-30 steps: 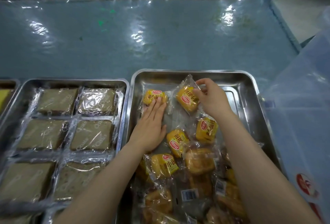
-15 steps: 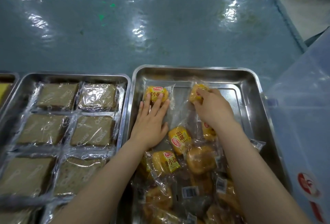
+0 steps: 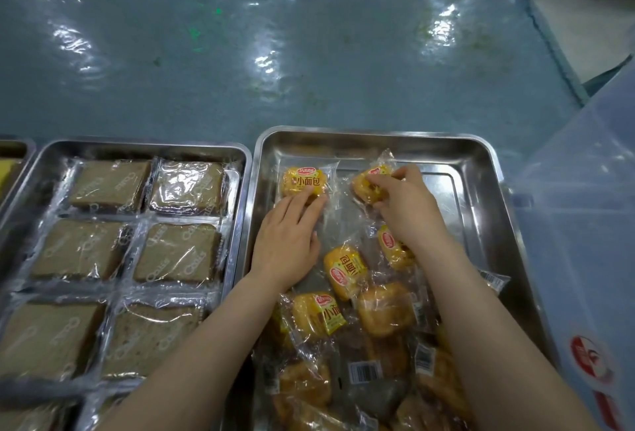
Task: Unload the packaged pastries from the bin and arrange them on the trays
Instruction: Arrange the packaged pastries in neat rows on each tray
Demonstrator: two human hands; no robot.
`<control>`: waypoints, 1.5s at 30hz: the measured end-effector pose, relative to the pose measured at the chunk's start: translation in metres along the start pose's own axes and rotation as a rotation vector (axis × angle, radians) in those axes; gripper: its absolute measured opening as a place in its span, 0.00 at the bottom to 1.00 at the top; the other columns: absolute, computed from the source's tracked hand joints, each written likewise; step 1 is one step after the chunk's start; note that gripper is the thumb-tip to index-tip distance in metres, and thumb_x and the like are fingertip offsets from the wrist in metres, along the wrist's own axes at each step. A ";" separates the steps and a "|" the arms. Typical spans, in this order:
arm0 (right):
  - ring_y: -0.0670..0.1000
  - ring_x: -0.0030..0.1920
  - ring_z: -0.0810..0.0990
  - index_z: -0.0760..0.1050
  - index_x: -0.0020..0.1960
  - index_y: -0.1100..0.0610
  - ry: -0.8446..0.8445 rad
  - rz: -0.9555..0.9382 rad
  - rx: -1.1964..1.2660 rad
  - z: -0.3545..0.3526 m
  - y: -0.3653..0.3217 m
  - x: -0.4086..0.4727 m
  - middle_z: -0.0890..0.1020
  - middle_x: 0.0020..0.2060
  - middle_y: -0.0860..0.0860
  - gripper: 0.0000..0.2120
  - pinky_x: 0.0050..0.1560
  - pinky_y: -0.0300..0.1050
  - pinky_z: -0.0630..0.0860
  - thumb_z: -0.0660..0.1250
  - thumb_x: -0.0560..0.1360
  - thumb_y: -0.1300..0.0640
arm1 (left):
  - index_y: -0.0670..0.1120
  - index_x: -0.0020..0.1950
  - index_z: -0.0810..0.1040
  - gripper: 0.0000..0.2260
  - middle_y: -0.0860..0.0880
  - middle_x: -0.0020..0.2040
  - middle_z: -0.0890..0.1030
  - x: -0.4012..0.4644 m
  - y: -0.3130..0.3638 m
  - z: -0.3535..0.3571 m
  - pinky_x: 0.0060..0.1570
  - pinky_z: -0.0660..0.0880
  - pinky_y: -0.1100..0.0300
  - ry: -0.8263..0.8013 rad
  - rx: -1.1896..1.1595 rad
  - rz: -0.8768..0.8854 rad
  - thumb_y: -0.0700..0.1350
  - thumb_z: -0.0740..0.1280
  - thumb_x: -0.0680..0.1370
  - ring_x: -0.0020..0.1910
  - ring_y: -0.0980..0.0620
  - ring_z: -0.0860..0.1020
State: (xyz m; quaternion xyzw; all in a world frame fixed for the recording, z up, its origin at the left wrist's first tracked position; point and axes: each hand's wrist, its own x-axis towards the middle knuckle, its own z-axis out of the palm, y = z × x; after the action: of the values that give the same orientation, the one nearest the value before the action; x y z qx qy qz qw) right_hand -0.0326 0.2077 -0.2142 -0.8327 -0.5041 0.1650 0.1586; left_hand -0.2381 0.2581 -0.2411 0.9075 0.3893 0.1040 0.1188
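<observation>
1. Where the picture starts on the far left, a bit of one metal tray (image 3: 13, 155) peeks in with something yellow inside.
2. Next to it sits a steel tray (image 3: 144, 148) full of flat brown cake slices (image 3: 177, 252), each in clear wrap, set in neat rows.
3. Then comes the right steel tray (image 3: 378, 140), just beside the cake tray.
4. The left hand (image 3: 285, 245) lies flat in this tray. Its fingers are straight and close together, and the tips press on a yellow small-bread pack (image 3: 304, 181) near the tray's far left corner.
5. The right hand (image 3: 409, 210) has curled fingers that pinch a second bread pack (image 3: 369, 183) beside the first one.
6. Closer to the person, more wrapped buns (image 3: 343, 313) lie in a messy pile in the same tray.
7. On the far right stands a pale plastic bin (image 3: 584, 224), touching the tray's edge.
8. All of it rests on a shiny blue table cover (image 3: 275, 52).
</observation>
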 end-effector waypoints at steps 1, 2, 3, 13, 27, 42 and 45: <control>0.55 0.55 0.71 0.73 0.67 0.46 0.031 -0.025 -0.051 0.001 -0.001 0.002 0.69 0.58 0.52 0.22 0.55 0.48 0.71 0.69 0.74 0.58 | 0.47 0.72 0.67 0.25 0.45 0.72 0.66 0.000 0.000 0.000 0.67 0.63 0.50 -0.007 0.010 -0.006 0.43 0.65 0.74 0.69 0.44 0.66; 0.56 0.58 0.69 0.74 0.66 0.47 0.069 -0.052 -0.106 0.003 -0.003 0.003 0.70 0.57 0.53 0.21 0.58 0.49 0.70 0.70 0.74 0.55 | 0.48 0.73 0.66 0.25 0.45 0.73 0.65 -0.001 -0.001 0.001 0.67 0.63 0.50 -0.014 0.020 -0.010 0.44 0.65 0.75 0.70 0.44 0.65; 0.56 0.61 0.67 0.74 0.65 0.48 0.106 -0.067 -0.136 0.006 -0.005 0.004 0.70 0.59 0.54 0.21 0.60 0.51 0.68 0.71 0.73 0.53 | 0.49 0.73 0.64 0.26 0.46 0.74 0.64 -0.001 -0.001 0.002 0.68 0.62 0.50 -0.024 0.031 -0.013 0.45 0.64 0.76 0.70 0.44 0.64; 0.58 0.70 0.62 0.66 0.69 0.49 0.051 -0.007 -0.143 0.015 -0.018 0.008 0.65 0.71 0.54 0.28 0.63 0.57 0.69 0.70 0.72 0.43 | 0.52 0.76 0.58 0.27 0.48 0.77 0.56 0.002 -0.004 0.007 0.70 0.58 0.50 -0.085 0.046 -0.019 0.48 0.61 0.77 0.74 0.45 0.56; 0.49 0.46 0.77 0.65 0.67 0.45 -0.175 0.304 0.205 -0.030 0.020 -0.059 0.78 0.56 0.50 0.30 0.46 0.48 0.78 0.73 0.70 0.57 | 0.50 0.75 0.60 0.25 0.47 0.77 0.56 0.001 -0.001 0.004 0.74 0.46 0.50 -0.030 -0.023 0.121 0.41 0.61 0.78 0.76 0.47 0.51; 0.62 0.71 0.56 0.54 0.71 0.33 -0.194 0.150 -0.090 -0.024 0.053 -0.073 0.50 0.77 0.40 0.30 0.63 0.62 0.67 0.62 0.76 0.53 | 0.49 0.75 0.61 0.23 0.48 0.77 0.58 0.001 -0.004 0.011 0.73 0.53 0.49 -0.101 -0.066 0.117 0.44 0.59 0.80 0.76 0.49 0.54; 0.63 0.71 0.56 0.52 0.69 0.32 -0.201 0.140 -0.124 -0.022 0.055 -0.072 0.48 0.75 0.43 0.28 0.64 0.63 0.65 0.63 0.76 0.48 | 0.50 0.75 0.61 0.23 0.49 0.77 0.57 0.002 -0.005 0.013 0.73 0.53 0.49 -0.121 -0.055 0.118 0.44 0.58 0.80 0.76 0.49 0.53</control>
State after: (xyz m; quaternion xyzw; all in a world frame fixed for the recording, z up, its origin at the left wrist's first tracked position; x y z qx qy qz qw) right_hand -0.0110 0.1166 -0.2102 -0.8532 -0.4676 0.2269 0.0435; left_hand -0.2365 0.2610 -0.2552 0.9298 0.3244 0.0662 0.1605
